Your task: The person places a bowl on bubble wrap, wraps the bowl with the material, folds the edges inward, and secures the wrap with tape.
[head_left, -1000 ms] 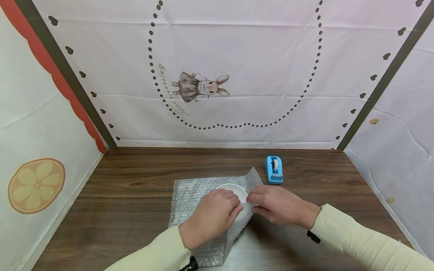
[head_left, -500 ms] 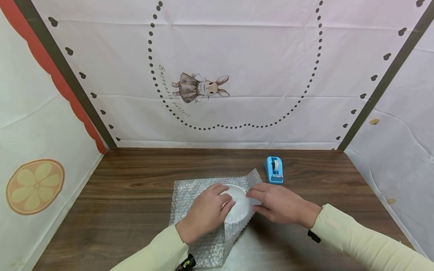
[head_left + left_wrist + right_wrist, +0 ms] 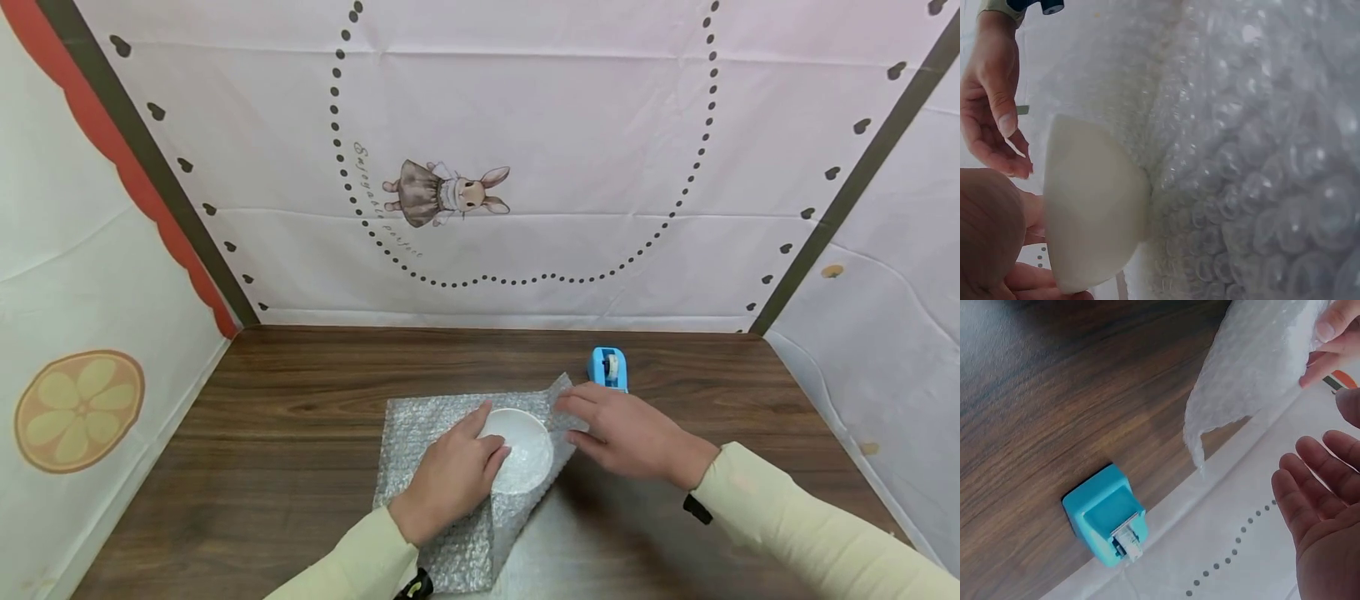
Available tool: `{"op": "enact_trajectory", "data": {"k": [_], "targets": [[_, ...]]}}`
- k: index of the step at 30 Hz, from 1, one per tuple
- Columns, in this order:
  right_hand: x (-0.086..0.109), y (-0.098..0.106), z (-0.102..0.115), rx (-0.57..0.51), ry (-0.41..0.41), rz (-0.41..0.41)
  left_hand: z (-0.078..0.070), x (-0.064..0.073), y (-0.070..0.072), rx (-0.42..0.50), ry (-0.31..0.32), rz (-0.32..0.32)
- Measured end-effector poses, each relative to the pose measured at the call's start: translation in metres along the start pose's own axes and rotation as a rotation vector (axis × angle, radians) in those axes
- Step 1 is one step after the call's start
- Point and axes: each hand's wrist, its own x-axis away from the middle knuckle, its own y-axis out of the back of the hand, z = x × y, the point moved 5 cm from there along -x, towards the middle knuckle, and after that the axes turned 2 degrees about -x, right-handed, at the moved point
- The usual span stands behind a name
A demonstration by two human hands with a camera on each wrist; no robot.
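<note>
Grips bowl (image 3: 527, 452) with left hand (image 3: 450, 479); hovers with right hand (image 3: 636, 436) loosely spread; risks letting bubble wrap (image 3: 420, 433) unfold through its springiness.

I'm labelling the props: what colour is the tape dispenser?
Turquoise blue; the tape dispenser shows best in the right wrist view.

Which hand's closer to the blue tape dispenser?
Right. The right hand is just on the near side of the blue tape dispenser, partly covering it in the head view; the left hand is farther off, at the white bowl.
</note>
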Motion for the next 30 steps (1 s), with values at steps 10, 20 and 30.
{"op": "enact_trajectory", "data": {"k": [10, 20, 30], "targets": [[-0.003, -0.004, -0.014, -0.028, -0.151, 0.073, 0.003, 0.003, -0.004, -0.055, 0.007, -0.010], [-0.008, -0.008, -0.030, -0.054, -0.228, 0.073, 0.004, 0.002, -0.004, -0.073, 0.002, -0.019], [-0.015, -0.011, -0.044, -0.094, -0.280, 0.093, 0.003, 0.001, -0.003, -0.071, 0.003, -0.013]]}}
